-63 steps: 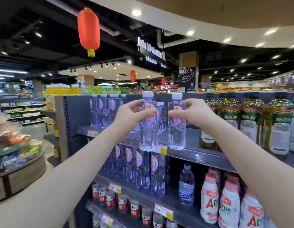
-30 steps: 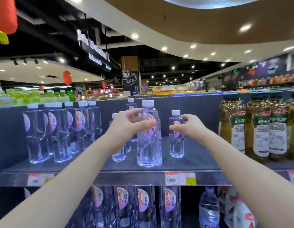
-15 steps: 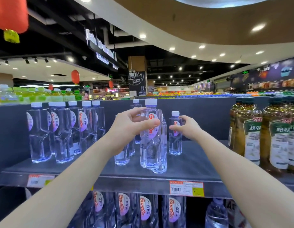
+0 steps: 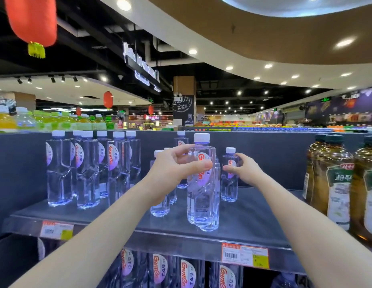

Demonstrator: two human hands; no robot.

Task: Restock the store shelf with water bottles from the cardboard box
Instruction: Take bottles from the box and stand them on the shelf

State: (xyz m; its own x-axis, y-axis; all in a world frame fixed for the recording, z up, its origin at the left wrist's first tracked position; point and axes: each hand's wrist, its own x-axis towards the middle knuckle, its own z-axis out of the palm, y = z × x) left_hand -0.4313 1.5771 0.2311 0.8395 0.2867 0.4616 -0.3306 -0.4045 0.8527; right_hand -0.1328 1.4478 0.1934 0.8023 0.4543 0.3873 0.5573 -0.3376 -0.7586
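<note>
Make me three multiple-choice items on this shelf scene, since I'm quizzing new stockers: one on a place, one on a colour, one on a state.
1. Where do the dark tea bottles stand on the shelf?
A. At its right end
B. At its left end
C. Behind the water bottles

2. What colour is the cap of the front water bottle?
A. Green
B. White
C. Red

3. What is the left hand doing?
A. Hanging free below the shelf
B. Lifting a bottle well above the shelf
C. Gripping the upper part of the front water bottle, which stands on the shelf

Answers:
1 A: the tea bottles fill the right edge of the view.
2 B: the cap is plainly white.
3 C: thumb and fingers wrap the bottle by its label while its base meets the shelf; the right hand is at a smaller bottle behind.
</note>
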